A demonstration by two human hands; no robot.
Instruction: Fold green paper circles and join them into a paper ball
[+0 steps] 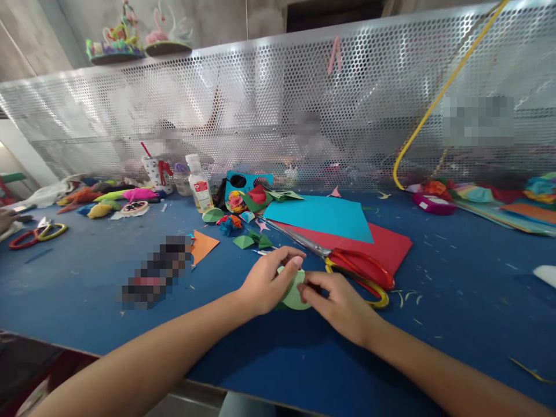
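Observation:
A round piece of light green paper [294,296] is held just above the blue table, with a darker green edge showing under it. My left hand [268,282] is closed on its left side, thumb pressed near the top. From the right, my right hand [337,294] pinches the same paper between thumb and fingers. Behind my right hand lie large scissors [360,269] with red and yellow handles, their blades across sheets of red paper [393,246] and blue paper [321,217]. Folded dark green paper pieces [252,240] rest just beyond my left hand.
A glue bottle [200,188] and a patterned cup [156,174] stand at the back left. A second pair of scissors [38,233] lies far left, near another person's hand [11,221]. Orange paper [204,248] lies left of centre. A perforated metal panel [260,104] borders the table's back.

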